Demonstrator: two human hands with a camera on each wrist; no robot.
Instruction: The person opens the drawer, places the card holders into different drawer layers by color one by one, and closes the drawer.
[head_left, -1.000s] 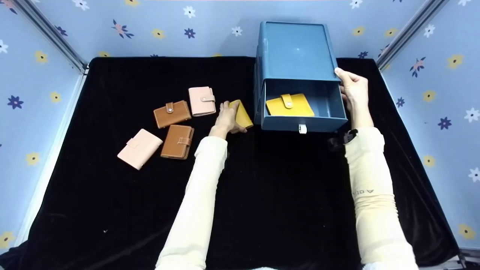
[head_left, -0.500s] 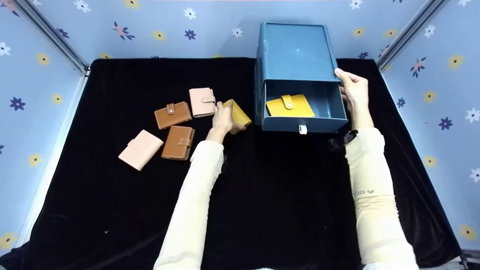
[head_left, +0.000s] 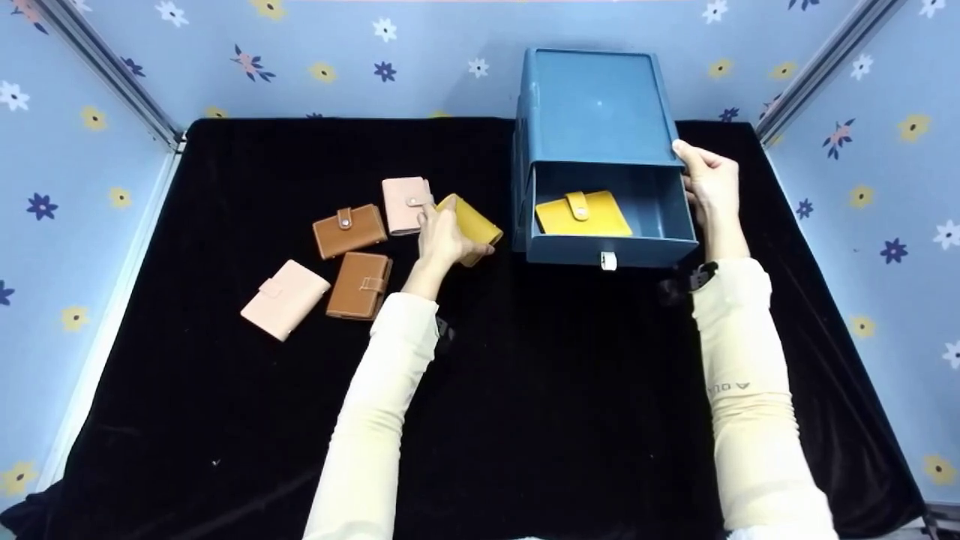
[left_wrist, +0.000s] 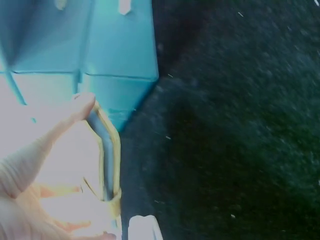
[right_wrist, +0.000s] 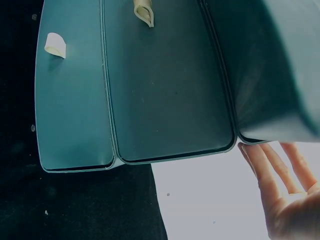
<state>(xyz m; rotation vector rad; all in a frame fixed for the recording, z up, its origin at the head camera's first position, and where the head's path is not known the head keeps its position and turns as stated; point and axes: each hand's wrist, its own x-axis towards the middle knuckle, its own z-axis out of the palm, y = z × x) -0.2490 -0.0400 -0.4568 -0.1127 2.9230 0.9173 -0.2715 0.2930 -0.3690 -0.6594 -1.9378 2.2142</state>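
**Blue drawer unit (head_left: 600, 105) with top drawer (head_left: 566, 250) pulled out**

The drawer holds one strapped yellow wallet (head_left: 602, 214). Just left of the unit, the left hand (head_left: 442, 236) grips a second yellow wallet (head_left: 478, 223) between thumb and fingers. Against the unit's right side, the right hand (head_left: 712, 180) rests, fingers apparently extended, its thumb partly obscured. Farther left of the unit lie two pink wallets (head_left: 285, 300) and two brown wallets (head_left: 356, 289).

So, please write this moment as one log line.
left hand: grips yellow rectangular leather-look wallet | right hand: touches blue boxy plastic cabinet | top drawer: open, second yellow wallet inside
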